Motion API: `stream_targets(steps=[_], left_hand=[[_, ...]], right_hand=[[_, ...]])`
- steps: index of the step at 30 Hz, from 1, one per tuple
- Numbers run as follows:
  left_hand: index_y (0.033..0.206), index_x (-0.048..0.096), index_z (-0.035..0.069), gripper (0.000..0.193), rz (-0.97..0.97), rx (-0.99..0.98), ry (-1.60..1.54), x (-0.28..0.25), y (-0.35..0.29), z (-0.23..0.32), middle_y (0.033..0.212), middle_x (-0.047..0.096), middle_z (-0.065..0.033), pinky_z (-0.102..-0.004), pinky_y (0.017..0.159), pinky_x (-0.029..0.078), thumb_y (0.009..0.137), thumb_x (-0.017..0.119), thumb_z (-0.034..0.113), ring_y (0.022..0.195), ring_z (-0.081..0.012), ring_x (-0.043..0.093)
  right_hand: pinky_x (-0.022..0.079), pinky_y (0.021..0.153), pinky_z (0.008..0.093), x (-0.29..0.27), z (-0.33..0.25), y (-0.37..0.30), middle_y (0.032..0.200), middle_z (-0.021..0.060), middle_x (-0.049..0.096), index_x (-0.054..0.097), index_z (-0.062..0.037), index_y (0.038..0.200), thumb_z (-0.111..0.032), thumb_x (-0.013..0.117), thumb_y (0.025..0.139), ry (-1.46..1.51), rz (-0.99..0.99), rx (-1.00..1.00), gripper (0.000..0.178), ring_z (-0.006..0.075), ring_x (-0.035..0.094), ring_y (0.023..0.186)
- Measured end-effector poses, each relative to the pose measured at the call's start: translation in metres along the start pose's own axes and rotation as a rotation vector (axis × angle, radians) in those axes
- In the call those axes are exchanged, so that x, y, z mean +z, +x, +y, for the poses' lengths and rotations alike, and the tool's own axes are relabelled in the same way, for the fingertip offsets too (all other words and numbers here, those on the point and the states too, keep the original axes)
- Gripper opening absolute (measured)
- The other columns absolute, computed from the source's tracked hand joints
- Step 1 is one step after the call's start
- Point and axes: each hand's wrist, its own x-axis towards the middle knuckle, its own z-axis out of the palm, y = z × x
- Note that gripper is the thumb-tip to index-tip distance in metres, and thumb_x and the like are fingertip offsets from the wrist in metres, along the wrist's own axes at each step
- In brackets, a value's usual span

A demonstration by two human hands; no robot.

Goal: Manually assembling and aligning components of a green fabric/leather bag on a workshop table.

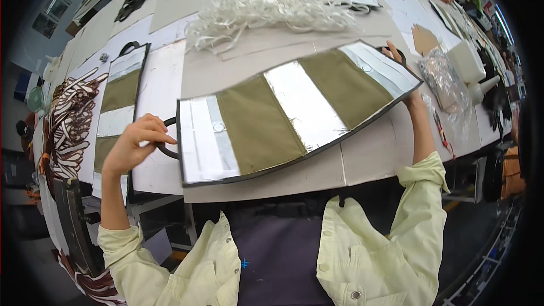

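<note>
A long fabric panel (255, 124) with olive and white stripes and black edge binding hangs raised and tilted between my hands, its right end higher. My left hand (136, 140) is closed on the black loop handle (165, 148) at the panel's left end. At the other end, my right hand (415, 100) grips the panel from behind, close to a second black loop (400, 55). The panel hides part of that hand. Loose threads show along the seams of the middle white stripe.
A similar striped panel (120, 90) lies on the table to the left, beside a heap of brown-and-white strips (71, 119). White ribbon-like strips (266, 8) pile up at the back. On the right are a plastic-wrapped bundle (445, 79), a white bottle (481, 88) and red-handled snips (441, 127).
</note>
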Motion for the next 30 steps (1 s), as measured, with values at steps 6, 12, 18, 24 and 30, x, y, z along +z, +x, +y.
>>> stream_targets(steps=[6,12,18,24,30], left_hand=[[0.110,0.073,0.002,0.039,0.049,0.058,0.372,0.056,0.010,0.003,0.104,0.068,-0.0136,-0.0438,0.094,0.049,0.078,0.061,-0.015,0.102,-0.0331,0.064],[0.106,0.072,0.002,0.023,0.215,0.338,0.014,0.160,0.072,0.075,0.103,0.068,-0.0114,-0.0390,0.078,0.054,0.083,0.076,0.000,0.094,-0.0301,0.065],[0.094,0.069,0.006,0.008,0.163,0.354,-0.085,0.203,0.118,0.073,0.094,0.065,-0.0046,-0.0374,0.081,0.047,0.088,0.073,0.009,0.086,-0.0258,0.060],[0.087,0.065,0.008,0.010,-0.004,0.240,-0.148,0.198,0.130,0.066,0.083,0.066,-0.0036,-0.0381,0.077,0.048,0.086,0.075,0.010,0.085,-0.0249,0.063],[0.089,0.065,0.006,0.013,-0.114,0.163,-0.162,0.194,0.140,0.068,0.081,0.065,-0.0077,-0.0381,0.067,0.049,0.085,0.076,0.011,0.075,-0.0252,0.064]], right_hand=[[0.053,0.091,0.0460,-0.046,-0.040,-0.086,0.115,0.0180,0.068,0.067,-0.0011,0.114,0.002,0.068,0.079,-0.447,-0.395,0.188,0.035,0.0392,0.064,0.107],[0.050,0.072,0.0386,-0.034,-0.230,-0.086,0.085,0.0131,0.063,0.067,-0.0005,0.090,0.002,0.073,0.083,0.387,-0.057,0.379,0.010,0.0303,0.063,0.080],[0.047,0.062,0.0388,0.034,-0.321,-0.099,0.078,0.0070,0.060,0.065,-0.0046,0.084,-0.004,0.078,0.082,0.309,0.004,0.462,0.014,0.0266,0.060,0.071],[0.047,0.058,0.0381,0.039,-0.333,-0.089,0.077,0.0089,0.062,0.063,-0.0047,0.086,-0.007,0.076,0.087,0.232,-0.064,0.510,0.014,0.0295,0.062,0.064],[0.046,0.056,0.0425,0.047,-0.334,-0.081,0.081,0.0106,0.065,0.060,-0.0049,0.089,-0.009,0.072,0.091,0.319,-0.116,0.523,0.013,0.0333,0.064,0.064]])
